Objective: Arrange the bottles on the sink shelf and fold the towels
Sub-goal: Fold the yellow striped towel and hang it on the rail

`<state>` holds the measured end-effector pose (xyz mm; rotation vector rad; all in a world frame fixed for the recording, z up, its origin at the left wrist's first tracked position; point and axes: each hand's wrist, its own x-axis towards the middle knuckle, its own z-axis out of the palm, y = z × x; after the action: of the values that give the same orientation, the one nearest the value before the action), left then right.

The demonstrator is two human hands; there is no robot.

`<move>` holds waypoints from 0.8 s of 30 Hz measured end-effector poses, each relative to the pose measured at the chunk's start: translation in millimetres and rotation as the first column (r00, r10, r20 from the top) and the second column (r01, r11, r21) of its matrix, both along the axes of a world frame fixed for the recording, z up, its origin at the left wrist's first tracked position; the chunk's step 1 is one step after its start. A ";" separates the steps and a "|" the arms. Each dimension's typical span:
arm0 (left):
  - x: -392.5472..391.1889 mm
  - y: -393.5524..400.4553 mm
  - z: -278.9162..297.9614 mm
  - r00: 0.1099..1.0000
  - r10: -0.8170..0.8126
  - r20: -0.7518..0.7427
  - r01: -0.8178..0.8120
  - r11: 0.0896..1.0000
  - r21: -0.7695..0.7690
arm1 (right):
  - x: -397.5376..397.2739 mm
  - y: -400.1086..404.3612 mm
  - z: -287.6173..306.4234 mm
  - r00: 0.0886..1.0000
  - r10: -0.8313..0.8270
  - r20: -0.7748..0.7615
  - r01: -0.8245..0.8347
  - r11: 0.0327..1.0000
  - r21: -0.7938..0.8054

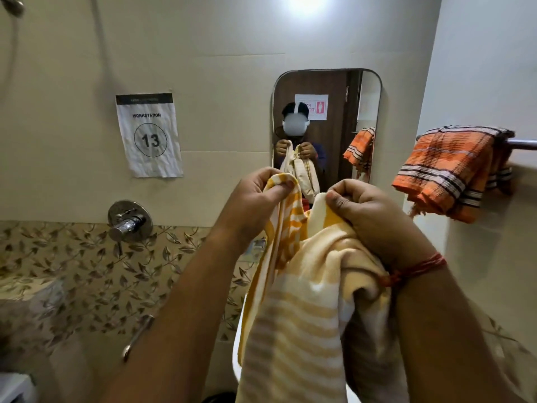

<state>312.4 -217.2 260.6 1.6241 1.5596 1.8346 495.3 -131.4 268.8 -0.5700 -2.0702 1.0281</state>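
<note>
A yellow-and-white striped towel [302, 301] hangs in front of me, held up at chest height before the mirror [325, 91]. My left hand [255, 199] pinches one top corner of it between thumb and fingers. My right hand [369, 210] grips the other top edge, with a red thread round its wrist. The cloth drapes down between my forearms and hides the sink and its shelf below. An orange checked towel [447, 170] hangs folded over a metal rail [523, 144] on the right wall. No bottles are in view.
A chrome wall tap [129, 222] sticks out of the tiled wall at the left, with a metal handle [136, 335] below it. A paper sign reading "Workstation 13" [149, 135] is stuck to the wall. The white sink's rim [236, 356] shows beside the towel.
</note>
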 end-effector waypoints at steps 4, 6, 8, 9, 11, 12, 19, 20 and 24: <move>2.6 0.7 7.6 0.988 -0.003 0.156 0.000 1.000 0.020 | 4.5 3.7 -3.7 0.999 -0.021 -0.025 0.021 1.000 0.015; 3.4 1.9 9.2 0.967 -0.011 0.256 0.001 0.999 0.042 | 6.8 3.2 -1.9 0.995 0.022 -0.102 -0.025 0.999 -0.032; 6.2 4.2 11.2 0.968 -0.053 0.244 0.044 0.998 0.042 | 6.2 0.8 3.1 0.978 0.110 -0.178 -0.132 0.985 -0.113; 8.6 4.8 12.8 0.977 -0.102 0.189 0.099 0.995 0.025 | 4.6 -1.2 7.2 0.975 0.143 -0.172 -0.164 0.980 -0.113; 13.0 6.0 16.6 0.969 -0.235 0.079 0.238 0.971 -0.034 | -1.1 -4.3 15.9 0.983 0.148 -0.109 -0.152 0.988 -0.027; 15.4 5.7 18.4 0.950 -0.305 0.070 0.310 0.948 -0.068 | -4.3 -4.8 19.9 0.989 0.112 -0.093 -0.108 0.993 0.045; 15.8 15.3 25.7 0.994 -0.084 -0.071 0.093 0.987 0.129 | -19.5 4.3 36.8 0.982 -0.036 -0.185 0.100 0.932 0.348; 13.0 18.2 26.1 1.000 -0.002 0.004 0.002 0.981 0.192 | -19.3 8.1 34.9 0.990 0.004 -0.139 0.036 0.957 0.288; -11.6 27.8 23.8 0.938 0.163 0.306 -0.239 0.944 0.228 | -6.0 24.0 15.2 0.972 0.234 -0.019 -0.235 0.966 -0.111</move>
<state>300.9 -189.4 284.4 1.2540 1.4518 2.3506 489.3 -107.4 284.0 -0.3818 -2.1205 1.2875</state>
